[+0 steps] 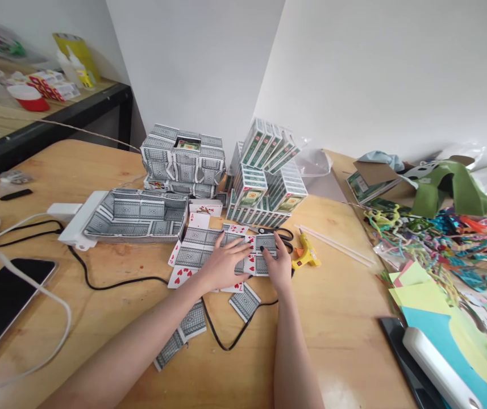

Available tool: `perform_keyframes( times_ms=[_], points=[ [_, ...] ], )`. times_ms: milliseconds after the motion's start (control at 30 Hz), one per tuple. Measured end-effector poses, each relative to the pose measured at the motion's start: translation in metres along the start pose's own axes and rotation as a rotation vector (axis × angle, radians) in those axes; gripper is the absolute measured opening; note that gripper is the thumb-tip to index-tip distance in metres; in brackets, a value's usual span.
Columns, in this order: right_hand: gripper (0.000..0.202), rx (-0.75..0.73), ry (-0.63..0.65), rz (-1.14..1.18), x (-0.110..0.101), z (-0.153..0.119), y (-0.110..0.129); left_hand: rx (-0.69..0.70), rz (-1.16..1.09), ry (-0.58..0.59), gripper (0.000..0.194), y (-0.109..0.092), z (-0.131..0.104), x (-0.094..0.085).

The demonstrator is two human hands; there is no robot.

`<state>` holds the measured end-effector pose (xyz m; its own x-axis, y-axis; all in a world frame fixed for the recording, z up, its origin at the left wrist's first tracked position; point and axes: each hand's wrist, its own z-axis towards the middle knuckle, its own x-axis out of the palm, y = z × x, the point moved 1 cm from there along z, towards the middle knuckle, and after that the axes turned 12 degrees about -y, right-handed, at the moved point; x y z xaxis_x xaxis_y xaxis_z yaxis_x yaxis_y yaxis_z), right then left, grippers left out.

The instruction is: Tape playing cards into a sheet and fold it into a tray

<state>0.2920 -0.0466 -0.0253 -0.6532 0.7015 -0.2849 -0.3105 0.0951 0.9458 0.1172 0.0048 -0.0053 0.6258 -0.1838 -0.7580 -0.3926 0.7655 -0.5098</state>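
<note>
My left hand point(225, 266) lies with fingers spread on a flat sheet of joined playing cards point(194, 247), which shows mostly grey patterned backs. At the right end of the sheet, my right hand point(278, 262) rests with its fingers apart on more card backs, beside a column of face-up cards point(252, 267). An open tray built of cards point(141, 218) stands behind and to the left. Loose cards point(245, 301) lie in front of the sheet. Black-handled scissors point(284, 234) and a yellow glue gun point(307, 251) are just beyond my right hand.
Behind stand a card-covered box point(183, 159) and stacked green card packs point(264, 170). A black cable point(124, 283) runs under the cards. A tablet point(8, 301) lies at left. Glue sticks point(337, 247), coloured scraps point(435, 238) and a white stapler-like tool point(437, 366) are at right.
</note>
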Motion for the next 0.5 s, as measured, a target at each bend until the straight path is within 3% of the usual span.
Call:
perform_keyframes(
  times_ms=[500],
  points=[
    [0.067,0.080,0.057,0.024,0.0008,0.0031,-0.0011,0.006,0.034,0.008,0.047,-0.0003,-0.0007,-0.0004]
  ],
)
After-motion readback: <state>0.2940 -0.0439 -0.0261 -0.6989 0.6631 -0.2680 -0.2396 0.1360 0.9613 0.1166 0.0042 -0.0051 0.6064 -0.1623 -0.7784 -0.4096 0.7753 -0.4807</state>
